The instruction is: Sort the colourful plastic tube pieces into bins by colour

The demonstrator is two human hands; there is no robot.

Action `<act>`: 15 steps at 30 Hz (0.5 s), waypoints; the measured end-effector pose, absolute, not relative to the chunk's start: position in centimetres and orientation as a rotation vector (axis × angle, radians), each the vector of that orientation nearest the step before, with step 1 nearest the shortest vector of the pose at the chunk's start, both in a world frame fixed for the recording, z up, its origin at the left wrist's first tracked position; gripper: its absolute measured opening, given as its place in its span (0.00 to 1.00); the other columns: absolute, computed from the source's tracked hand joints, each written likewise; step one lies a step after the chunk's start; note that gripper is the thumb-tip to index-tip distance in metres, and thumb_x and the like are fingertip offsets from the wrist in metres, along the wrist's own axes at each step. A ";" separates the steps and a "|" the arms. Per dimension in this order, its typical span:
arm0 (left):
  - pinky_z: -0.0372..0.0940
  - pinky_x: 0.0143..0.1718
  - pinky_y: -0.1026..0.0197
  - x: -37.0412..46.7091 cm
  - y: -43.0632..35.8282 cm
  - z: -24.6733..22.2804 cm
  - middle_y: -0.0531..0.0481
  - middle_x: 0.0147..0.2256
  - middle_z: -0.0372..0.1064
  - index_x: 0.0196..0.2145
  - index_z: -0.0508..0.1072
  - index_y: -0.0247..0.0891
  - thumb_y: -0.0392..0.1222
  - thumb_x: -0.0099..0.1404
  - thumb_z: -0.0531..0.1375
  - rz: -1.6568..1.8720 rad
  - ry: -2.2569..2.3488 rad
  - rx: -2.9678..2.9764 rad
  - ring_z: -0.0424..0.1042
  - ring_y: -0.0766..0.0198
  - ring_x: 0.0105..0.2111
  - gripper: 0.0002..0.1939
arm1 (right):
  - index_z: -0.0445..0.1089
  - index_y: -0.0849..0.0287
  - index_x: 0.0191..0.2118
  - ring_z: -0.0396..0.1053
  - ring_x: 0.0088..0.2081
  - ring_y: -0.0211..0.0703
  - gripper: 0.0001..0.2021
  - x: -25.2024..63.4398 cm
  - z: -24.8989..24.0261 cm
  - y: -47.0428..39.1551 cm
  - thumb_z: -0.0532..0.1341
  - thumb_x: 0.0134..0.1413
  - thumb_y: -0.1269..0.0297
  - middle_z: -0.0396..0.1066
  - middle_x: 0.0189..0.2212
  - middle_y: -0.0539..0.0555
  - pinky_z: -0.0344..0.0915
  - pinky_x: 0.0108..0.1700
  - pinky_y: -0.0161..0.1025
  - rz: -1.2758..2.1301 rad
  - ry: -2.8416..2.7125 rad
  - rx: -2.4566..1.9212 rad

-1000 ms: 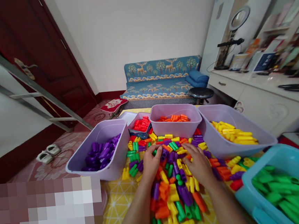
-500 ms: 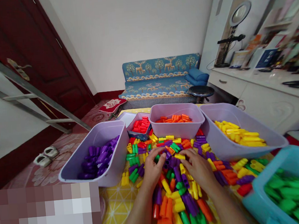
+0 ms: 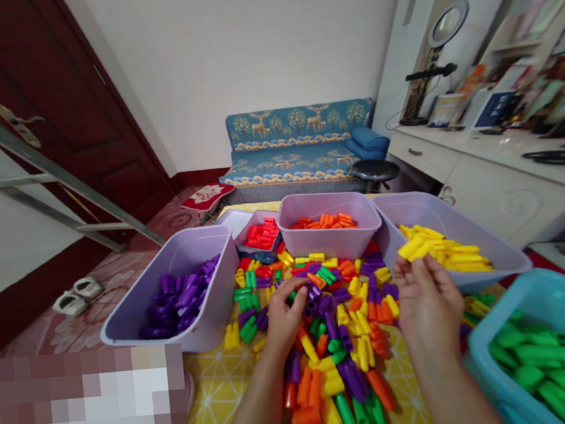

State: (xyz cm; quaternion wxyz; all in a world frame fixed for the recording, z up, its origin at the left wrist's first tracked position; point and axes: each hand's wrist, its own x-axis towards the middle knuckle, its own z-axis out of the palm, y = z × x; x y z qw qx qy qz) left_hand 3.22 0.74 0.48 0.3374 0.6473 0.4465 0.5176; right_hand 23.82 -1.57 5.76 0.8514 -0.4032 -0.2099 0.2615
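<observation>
Small plastic tubes in several colours lie heaped on a yellow patterned tablecloth (image 3: 215, 402). My left hand (image 3: 284, 317) is at the far part of the heap, with curled thumb and forefinger closed at purple tubes (image 3: 313, 292); its other fingers are mostly hidden. My right hand (image 3: 428, 291) is raised, palm turned up, at the near rim of the lilac bin (image 3: 507, 265) of yellow tubes. Its fingertips pinch a yellow tube (image 3: 406, 250), which overlaps the yellow ones behind it in view.
A lilac bin (image 3: 123, 318) of purple tubes stands left. At the back are a small box (image 3: 261, 255) of red tubes and a lilac bin (image 3: 329, 244) of orange ones. A turquoise bin (image 3: 482, 346) of green tubes is front right. Beyond stands a sofa (image 3: 300, 138).
My right hand has moved right and up from the heap to the yellow tubes' bin, with a yellow tube in its fingers. My left hand stays at the heap. The view has shifted slightly.
</observation>
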 end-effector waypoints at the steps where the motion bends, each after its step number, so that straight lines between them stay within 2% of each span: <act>1: 0.63 0.46 0.56 3.2 0.7 0.4 0.47 0.39 0.74 0.38 0.77 0.39 0.39 0.63 0.56 1.354 1.155 1.693 0.71 0.58 0.43 0.10 | 0.69 0.57 0.37 0.73 0.34 0.34 0.12 23.9 5.9 -1.5 0.68 0.45 0.65 0.72 0.32 0.47 0.68 0.45 0.39 0.566 -0.396 -0.777; 6: 0.63 0.45 0.57 3.2 0.6 0.3 0.47 0.37 0.74 0.37 0.77 0.38 0.37 0.61 0.57 1.364 1.139 1.721 0.71 0.58 0.41 0.09 | 0.66 0.57 0.34 0.74 0.38 0.35 0.10 24.1 6.3 -1.5 0.66 0.45 0.71 0.72 0.32 0.46 0.66 0.51 0.41 0.567 -0.306 -0.699; 10: 0.62 0.46 0.57 3.3 0.3 0.8 0.46 0.37 0.73 0.37 0.77 0.37 0.38 0.61 0.58 1.354 1.139 1.751 0.70 0.58 0.42 0.09 | 0.65 0.59 0.28 0.72 0.47 0.39 0.08 23.4 7.5 -1.9 0.66 0.45 0.73 0.73 0.35 0.49 0.61 0.57 0.44 0.557 -0.379 -0.627; 13: 0.62 0.47 0.57 3.4 0.0 1.1 0.45 0.39 0.73 0.38 0.76 0.37 0.40 0.63 0.57 1.364 1.111 1.755 0.70 0.57 0.42 0.10 | 0.68 0.58 0.34 0.68 0.52 0.41 0.07 22.7 8.0 -2.1 0.65 0.46 0.69 0.73 0.44 0.52 0.58 0.59 0.45 0.638 -0.458 -0.590; 15: 0.61 0.47 0.57 3.4 -0.3 1.1 0.45 0.40 0.73 0.40 0.76 0.37 0.43 0.66 0.54 1.375 1.074 1.731 0.70 0.57 0.44 0.12 | 0.69 0.56 0.41 0.68 0.52 0.43 0.12 22.2 7.5 -2.0 0.64 0.49 0.63 0.71 0.49 0.54 0.60 0.57 0.47 0.773 -0.517 -0.642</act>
